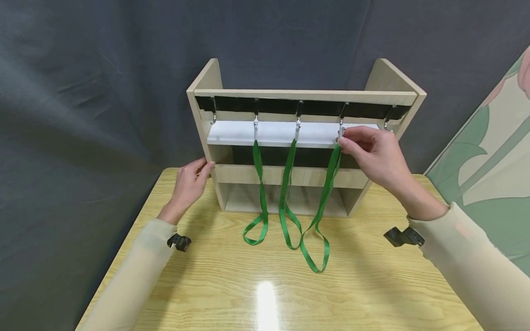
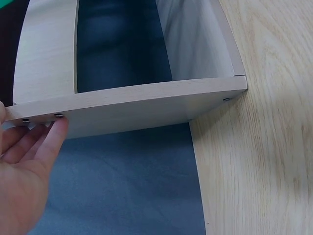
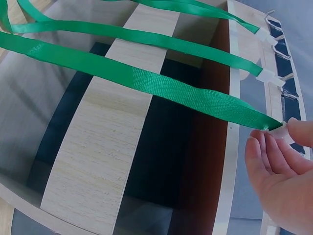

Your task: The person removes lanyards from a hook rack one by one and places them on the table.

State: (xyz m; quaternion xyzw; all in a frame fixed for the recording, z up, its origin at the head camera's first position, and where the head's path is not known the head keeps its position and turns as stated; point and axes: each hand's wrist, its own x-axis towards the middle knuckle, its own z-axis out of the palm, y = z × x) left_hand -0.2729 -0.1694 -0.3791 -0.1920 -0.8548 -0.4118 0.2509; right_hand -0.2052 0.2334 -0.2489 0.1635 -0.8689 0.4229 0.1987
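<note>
The rightmost green lanyard (image 1: 328, 184) is pinched at its white clip (image 3: 279, 131) by the right hand (image 1: 378, 154), at the fourth hook (image 1: 343, 110) from the left; the rack (image 1: 233, 174) is gripped by the left hand (image 1: 191, 181). Hanging is presumably intended; seating, partly hidden, should be confirmed before release.

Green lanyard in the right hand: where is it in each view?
Head: the held lanyard runs right of centre, down from the right hand.
Left wrist: can't tell; only a green sliver, top-left corner.
Right wrist: lowest lanyard, from left edge to right hand.
Landmark in all: wooden crossbar.
</note>
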